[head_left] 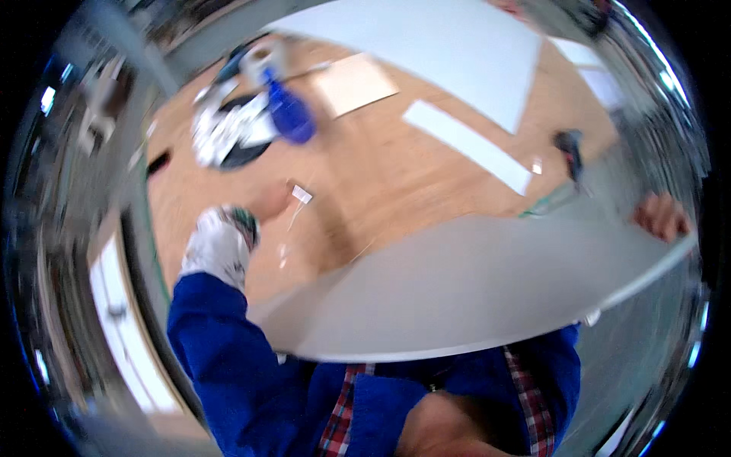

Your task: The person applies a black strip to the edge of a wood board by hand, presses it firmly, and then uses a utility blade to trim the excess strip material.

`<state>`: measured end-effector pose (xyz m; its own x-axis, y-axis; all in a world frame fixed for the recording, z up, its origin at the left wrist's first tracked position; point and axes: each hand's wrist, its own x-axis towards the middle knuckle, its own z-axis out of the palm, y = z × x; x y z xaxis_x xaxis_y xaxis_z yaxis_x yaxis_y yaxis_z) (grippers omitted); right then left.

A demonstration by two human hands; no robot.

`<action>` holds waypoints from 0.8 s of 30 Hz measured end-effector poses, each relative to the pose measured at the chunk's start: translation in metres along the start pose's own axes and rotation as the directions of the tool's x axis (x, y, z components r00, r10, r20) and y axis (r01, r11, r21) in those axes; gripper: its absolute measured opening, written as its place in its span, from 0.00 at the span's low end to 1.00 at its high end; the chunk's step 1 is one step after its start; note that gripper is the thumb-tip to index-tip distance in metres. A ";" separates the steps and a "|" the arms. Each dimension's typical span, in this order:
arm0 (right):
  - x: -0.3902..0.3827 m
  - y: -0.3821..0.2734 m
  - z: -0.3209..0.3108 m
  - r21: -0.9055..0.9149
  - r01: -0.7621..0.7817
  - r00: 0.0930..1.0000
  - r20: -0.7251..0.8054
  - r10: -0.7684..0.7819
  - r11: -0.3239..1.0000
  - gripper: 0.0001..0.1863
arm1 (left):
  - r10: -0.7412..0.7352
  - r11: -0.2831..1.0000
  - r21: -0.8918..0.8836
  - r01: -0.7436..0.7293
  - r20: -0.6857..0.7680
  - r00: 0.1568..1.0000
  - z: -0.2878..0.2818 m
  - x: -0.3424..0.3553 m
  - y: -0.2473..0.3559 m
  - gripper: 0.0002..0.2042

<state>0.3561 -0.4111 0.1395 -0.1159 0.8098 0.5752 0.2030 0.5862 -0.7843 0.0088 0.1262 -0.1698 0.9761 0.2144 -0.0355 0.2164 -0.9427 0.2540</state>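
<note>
A large curved grey panel [457,282] slants across in front of my body, its pale rim toward me. At the far right, my right hand [662,217] is closed with its fingers curled over the panel's end. My left hand [272,201], reaching over the wooden table [365,167], is smeared by motion. Its fingertips look pinched on a small white tag [302,194] with a thin string. The white glove or cuff [217,244] on that wrist is stained.
Toward the back left are a blue spray bottle [289,114], a white roll [263,61] and crumpled white cloth [221,133]. A white strip [468,145], a tan square sheet [356,84] and a large white panel [434,46] lie beyond. A dark hand tool [569,152] rests at the right.
</note>
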 end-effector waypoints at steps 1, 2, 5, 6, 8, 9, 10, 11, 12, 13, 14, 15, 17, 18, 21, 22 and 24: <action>0.009 0.001 0.015 0.041 0.034 0.994 -0.103 -0.030 0.999 0.18 | 0.101 0.993 0.059 -0.102 0.012 0.995 0.028 0.013 -0.018 0.09; 0.017 0.007 0.034 -0.025 0.155 0.941 -0.300 -0.155 0.988 0.17 | 0.176 0.981 0.080 -0.179 0.043 0.983 0.051 0.015 -0.035 0.08; 0.038 0.049 0.066 -0.297 0.207 0.601 -0.713 -0.361 0.932 0.19 | 0.301 0.935 0.146 -0.323 0.152 0.941 0.094 0.043 -0.081 0.07; 0.043 0.062 0.072 -0.354 0.163 0.504 -0.772 -0.387 0.921 0.20 | 0.326 0.920 0.167 -0.355 0.180 0.928 0.105 0.049 -0.096 0.07; 0.047 0.080 0.074 -0.405 0.121 0.391 -0.820 -0.419 0.906 0.21 | 0.364 0.889 0.202 -0.411 0.234 0.902 0.119 0.064 -0.112 0.08; 0.047 0.088 0.072 -0.410 0.117 0.365 -0.830 -0.423 0.905 0.21 | 0.379 0.871 0.224 -0.437 0.259 0.889 0.131 0.067 -0.117 0.08; 0.050 0.088 0.070 -0.417 0.172 0.375 -0.810 -0.451 0.893 0.21 | 0.399 0.853 0.239 -0.465 0.275 0.874 0.138 0.067 -0.117 0.09; 0.051 0.088 0.067 -0.415 0.229 0.384 -0.793 -0.473 0.881 0.21 | 0.423 0.832 0.255 -0.493 0.283 0.861 0.147 0.065 -0.115 0.10; 0.055 0.085 0.065 -0.416 0.213 0.398 -0.789 -0.468 0.884 0.21 | 0.456 0.818 0.267 -0.509 0.239 0.858 0.154 0.067 -0.110 0.11; 0.057 0.082 0.064 -0.384 0.175 0.380 -0.823 -0.422 0.907 0.22 | 0.412 0.853 0.312 -0.419 0.091 0.907 0.162 0.057 -0.102 0.12; 0.062 0.079 0.065 -0.375 0.139 0.458 -0.796 -0.395 0.917 0.22 | 0.370 0.894 0.270 -0.358 0.010 0.929 0.167 0.059 -0.098 0.12; 0.065 0.076 0.065 -0.399 0.129 0.464 -0.785 -0.411 0.908 0.22 | 0.324 0.928 0.219 -0.302 -0.071 0.943 0.170 0.057 -0.091 0.12; 0.070 0.074 0.067 -0.395 0.147 0.464 -0.782 -0.416 0.907 0.22 | 0.241 0.969 -0.036 -0.243 -0.048 0.969 0.172 0.062 -0.088 0.11; 0.072 0.075 0.067 -0.414 0.148 0.445 -0.783 -0.434 0.898 0.22 | 0.203 0.966 -0.158 -0.204 -0.024 0.979 0.172 0.065 -0.090 0.12; 0.072 0.080 0.065 -0.396 0.194 0.407 -0.800 -0.441 0.897 0.21 | 0.159 0.950 -0.273 -0.150 0.011 0.987 0.167 0.074 -0.097 0.12; 0.070 0.080 0.064 -0.408 0.161 0.381 -0.815 -0.438 0.899 0.21 | 0.162 0.956 -0.250 -0.154 0.009 0.987 0.165 0.075 -0.096 0.11; 0.068 0.082 0.062 -0.410 0.183 0.390 -0.804 -0.449 0.894 0.21 | 0.177 0.964 -0.204 -0.172 0.007 0.984 0.157 0.076 -0.089 0.10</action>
<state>0.3041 -0.3063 0.0999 0.6457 0.0315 0.7629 0.5588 0.6614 -0.5003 0.0673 0.1862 -0.3466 0.9991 0.0424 0.0029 0.0366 -0.8933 0.4479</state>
